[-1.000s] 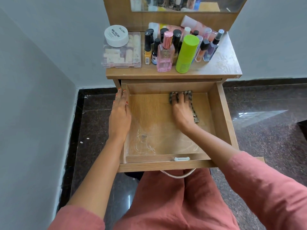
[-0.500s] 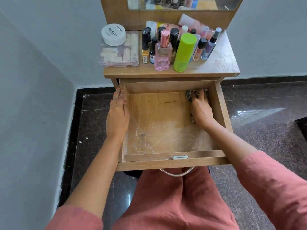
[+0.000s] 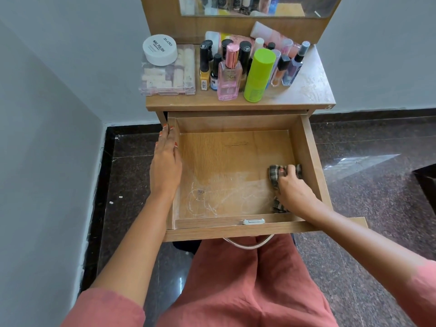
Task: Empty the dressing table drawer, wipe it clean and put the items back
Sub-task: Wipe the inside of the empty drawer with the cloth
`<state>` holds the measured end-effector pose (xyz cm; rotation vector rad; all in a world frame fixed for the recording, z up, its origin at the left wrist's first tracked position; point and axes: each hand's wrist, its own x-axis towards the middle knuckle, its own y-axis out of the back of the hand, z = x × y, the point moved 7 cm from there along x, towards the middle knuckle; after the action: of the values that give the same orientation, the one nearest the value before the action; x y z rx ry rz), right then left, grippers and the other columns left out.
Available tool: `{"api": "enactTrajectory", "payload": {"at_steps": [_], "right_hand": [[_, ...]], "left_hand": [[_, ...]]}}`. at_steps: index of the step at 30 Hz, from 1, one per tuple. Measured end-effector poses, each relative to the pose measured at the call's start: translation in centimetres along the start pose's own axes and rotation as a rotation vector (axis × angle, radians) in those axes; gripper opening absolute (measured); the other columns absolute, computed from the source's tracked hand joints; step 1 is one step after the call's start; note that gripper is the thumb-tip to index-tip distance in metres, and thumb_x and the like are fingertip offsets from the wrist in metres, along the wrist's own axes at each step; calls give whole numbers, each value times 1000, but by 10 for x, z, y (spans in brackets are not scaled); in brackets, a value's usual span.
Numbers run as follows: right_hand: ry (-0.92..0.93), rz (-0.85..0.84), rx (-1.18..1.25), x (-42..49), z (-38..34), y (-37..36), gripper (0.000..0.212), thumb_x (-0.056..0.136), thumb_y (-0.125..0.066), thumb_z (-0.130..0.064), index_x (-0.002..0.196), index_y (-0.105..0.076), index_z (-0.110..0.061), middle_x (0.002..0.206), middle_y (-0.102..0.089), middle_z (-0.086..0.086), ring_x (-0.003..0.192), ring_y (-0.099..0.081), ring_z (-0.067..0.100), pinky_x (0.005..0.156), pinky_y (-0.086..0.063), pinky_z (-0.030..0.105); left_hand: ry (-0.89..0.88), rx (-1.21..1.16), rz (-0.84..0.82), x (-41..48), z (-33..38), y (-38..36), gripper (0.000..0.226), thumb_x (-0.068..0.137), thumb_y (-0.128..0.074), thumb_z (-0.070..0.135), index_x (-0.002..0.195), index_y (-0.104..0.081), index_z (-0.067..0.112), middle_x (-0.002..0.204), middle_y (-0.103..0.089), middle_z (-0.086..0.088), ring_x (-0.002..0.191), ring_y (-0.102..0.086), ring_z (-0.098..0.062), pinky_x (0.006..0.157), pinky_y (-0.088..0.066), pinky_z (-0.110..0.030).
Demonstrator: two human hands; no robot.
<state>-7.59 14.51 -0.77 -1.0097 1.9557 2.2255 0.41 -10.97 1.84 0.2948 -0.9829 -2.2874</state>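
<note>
The wooden drawer (image 3: 309, 147) is pulled out with nothing inside but a checked cloth (image 3: 274, 175). My right hand (image 3: 293, 188) grips that cloth and presses it on the drawer floor by the right wall, toward the front. White dusty smears cover the front half of the floor. My left hand (image 3: 166, 164) rests flat along the top of the drawer's left wall, fingers straight. On the tabletop (image 3: 313, 90) stand a pink perfume bottle (image 3: 228, 77), a green can (image 3: 258, 75), several nail polish bottles (image 3: 204, 67) and a white jar (image 3: 160, 49) on a clear box (image 3: 168, 79).
A mirror (image 3: 254, 5) stands at the table's back. Grey walls close in on the left and behind. Dark polished stone floor surrounds the table. My knees in pink fabric sit under the drawer front, beside its metal handle (image 3: 247, 244).
My right hand dragged the cloth from the drawer's back middle to the back right corner, then forward along the right wall. The left hand stayed on the left wall.
</note>
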Motion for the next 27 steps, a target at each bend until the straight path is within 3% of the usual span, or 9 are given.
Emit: {"api": "enactTrajectory", "payload": {"at_steps": [4,10,13,16,21,27], "right_hand": [[6,54,97,8,-1,4,45,92,-37,5,135,-25,6,135,-25,23,110,-53,36,87,-46,38],[-4,193,228,58,0,30,47,90,-31,9,136,-29,3,143,-19,25,107,-50,45,84,-44,49],[-61,295,215,82,-4,35,49,89,-33,7,137,-30,0,142,-24,24,125,-33,44,99,-35,50],[-120,330,239,84,-10,32,48,87,-33,9,135,-32,1,138,-27,23,123,-29,44,104,-28,50],[91,311,293,73,-62,36,48,91,-33,4,137,-32,-8,146,-19,16,130,-22,41,111,-22,51],[325,289,211,79,-162,34,49,92,-42,-5,139,-29,-8,144,-24,17,130,-25,38,111,-22,45]], "left_hand": [[8,-3,-6,1,-1,0,43,99,-29,11,141,-33,14,153,-20,-1,141,-22,-20,113,-29,-41],[7,-32,-5,2,-2,0,43,99,-30,11,141,-32,15,153,-20,0,142,-20,-18,115,-24,-36],[14,-38,-2,2,-2,0,43,98,-30,10,141,-33,16,153,-21,0,141,-21,-19,114,-25,-37],[3,-38,11,3,0,1,43,98,-30,8,140,-34,14,153,-23,-1,140,-25,-19,110,-28,-34],[0,-46,18,3,0,1,43,97,-31,7,139,-35,14,152,-24,-1,139,-26,-18,110,-27,-29],[3,-42,11,5,-3,0,43,97,-31,8,139,-37,13,152,-24,-1,141,-23,-17,114,-26,-34]]}}
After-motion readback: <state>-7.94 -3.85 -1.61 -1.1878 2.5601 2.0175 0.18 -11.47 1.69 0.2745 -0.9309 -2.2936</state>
